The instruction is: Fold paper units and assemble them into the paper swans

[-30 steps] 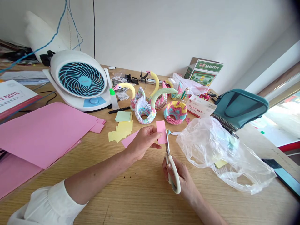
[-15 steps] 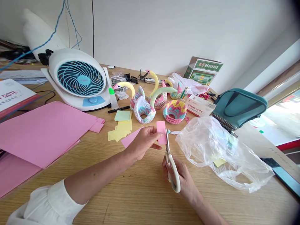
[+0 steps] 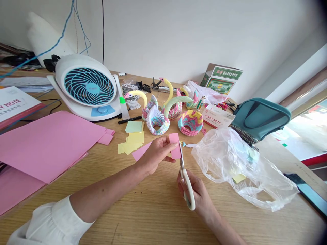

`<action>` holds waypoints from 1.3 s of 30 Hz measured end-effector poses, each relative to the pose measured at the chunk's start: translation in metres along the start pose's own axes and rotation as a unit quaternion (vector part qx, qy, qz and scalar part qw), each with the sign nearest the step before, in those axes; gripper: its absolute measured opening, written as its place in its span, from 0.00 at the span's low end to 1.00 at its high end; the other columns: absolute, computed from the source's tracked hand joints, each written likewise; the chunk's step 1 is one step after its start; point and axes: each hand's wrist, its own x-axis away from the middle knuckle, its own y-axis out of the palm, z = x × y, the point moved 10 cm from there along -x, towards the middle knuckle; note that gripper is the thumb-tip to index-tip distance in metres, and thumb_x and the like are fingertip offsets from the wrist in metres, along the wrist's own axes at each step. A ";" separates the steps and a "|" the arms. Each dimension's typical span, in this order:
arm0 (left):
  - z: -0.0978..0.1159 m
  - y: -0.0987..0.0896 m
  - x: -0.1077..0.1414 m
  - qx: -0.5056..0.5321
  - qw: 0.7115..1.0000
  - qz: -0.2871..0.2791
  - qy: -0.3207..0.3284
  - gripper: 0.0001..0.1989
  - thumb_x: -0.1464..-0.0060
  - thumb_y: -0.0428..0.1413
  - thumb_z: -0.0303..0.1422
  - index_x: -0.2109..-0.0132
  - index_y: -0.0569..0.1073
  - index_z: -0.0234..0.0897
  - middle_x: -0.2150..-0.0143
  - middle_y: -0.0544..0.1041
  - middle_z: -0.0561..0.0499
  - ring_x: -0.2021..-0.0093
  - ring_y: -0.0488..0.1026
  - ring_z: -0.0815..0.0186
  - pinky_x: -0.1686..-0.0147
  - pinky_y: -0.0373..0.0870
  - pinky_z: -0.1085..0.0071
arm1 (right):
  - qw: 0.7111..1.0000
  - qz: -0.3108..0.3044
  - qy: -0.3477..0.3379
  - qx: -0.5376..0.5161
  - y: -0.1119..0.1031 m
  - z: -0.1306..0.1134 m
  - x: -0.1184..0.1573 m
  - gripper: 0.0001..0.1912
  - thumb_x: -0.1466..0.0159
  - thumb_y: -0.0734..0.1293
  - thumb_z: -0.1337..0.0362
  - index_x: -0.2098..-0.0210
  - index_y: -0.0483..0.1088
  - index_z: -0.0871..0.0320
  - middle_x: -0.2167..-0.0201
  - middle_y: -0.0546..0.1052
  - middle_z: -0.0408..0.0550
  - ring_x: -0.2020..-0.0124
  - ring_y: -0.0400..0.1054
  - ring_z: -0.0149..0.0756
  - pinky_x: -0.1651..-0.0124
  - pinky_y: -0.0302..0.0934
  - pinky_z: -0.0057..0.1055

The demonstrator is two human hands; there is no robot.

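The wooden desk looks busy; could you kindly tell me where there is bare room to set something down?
Bare wood lies between the left forearm and the clear plastic bag, and between that forearm and the pink card sheets. Multicoloured origami swans crowd the middle.

Left hand (image 3: 155,156) raised, fingers together; right hand (image 3: 197,196) curled, probably gripping.

matt pink paper (image 3: 175,145), smooth plastic scissor handles (image 3: 188,190), wood desk (image 3: 143,221)

The head view looks forward and down over a wooden desk (image 3: 143,217), near the left hand (image 3: 155,154) and right hand (image 3: 196,195).
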 end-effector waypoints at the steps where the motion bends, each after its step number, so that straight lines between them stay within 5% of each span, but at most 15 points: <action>1: 0.001 -0.002 0.000 0.001 1.000 0.008 0.004 0.16 0.52 0.62 0.43 0.62 0.73 0.35 0.67 0.73 0.52 0.68 0.71 0.69 0.73 0.74 0.73 | 1.000 -0.002 -0.001 0.004 0.001 0.000 0.000 0.23 0.31 0.60 0.45 0.72 0.61 0.57 0.77 0.62 0.40 0.76 0.53 0.29 0.73 0.49 0.28; 7: 0.000 -0.011 -0.002 -0.011 0.999 0.047 0.013 0.14 0.52 0.62 0.42 0.66 0.72 0.34 0.70 0.72 0.54 0.71 0.71 0.71 0.75 0.70 0.76 | 1.000 -0.007 -0.006 0.011 0.003 0.002 0.001 0.22 0.31 0.59 0.46 0.71 0.62 0.57 0.76 0.63 0.41 0.74 0.55 0.30 0.71 0.50 0.29; 39: -0.001 -0.001 0.001 -0.053 0.998 0.012 0.014 0.11 0.52 0.58 0.39 0.70 0.68 0.35 0.72 0.72 0.54 0.71 0.70 0.70 0.74 0.72 0.74 | 1.000 0.002 0.005 -0.004 0.001 0.006 0.003 0.21 0.31 0.60 0.46 0.69 0.64 0.57 0.77 0.64 0.40 0.76 0.55 0.29 0.73 0.50 0.27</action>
